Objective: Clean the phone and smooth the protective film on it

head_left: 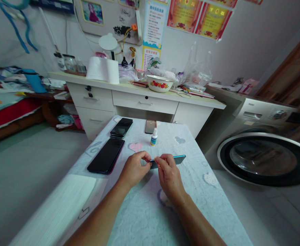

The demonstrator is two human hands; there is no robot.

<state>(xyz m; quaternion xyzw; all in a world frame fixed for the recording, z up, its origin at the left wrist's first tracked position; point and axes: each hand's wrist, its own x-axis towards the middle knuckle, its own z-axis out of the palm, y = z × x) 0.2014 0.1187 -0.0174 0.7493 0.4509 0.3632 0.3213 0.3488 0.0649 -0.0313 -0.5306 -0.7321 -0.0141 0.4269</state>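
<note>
A thin smartphone (180, 160) with a blue-green edge is tilted up over the table. My left hand (136, 169) is closed, with thumb and fingertips gripping the phone's left end. In front of the phone, my right hand (171, 176) is closed in a pinch near the upper edge, close to the left fingertips. Whatever lies between the right fingertips is too small to make out. Just beyond my hands stands a small white spray bottle (153, 137) with a blue and yellow label. The right hand hides the middle of the phone.
A large black phone (106, 155) lies at left, with a stack of phones (121, 127) behind it. Another phone (150, 126) lies at the far edge. Folded white cloth (60, 205) covers the table's left side. A desk (145, 99) and a washing machine (265, 136) stand beyond.
</note>
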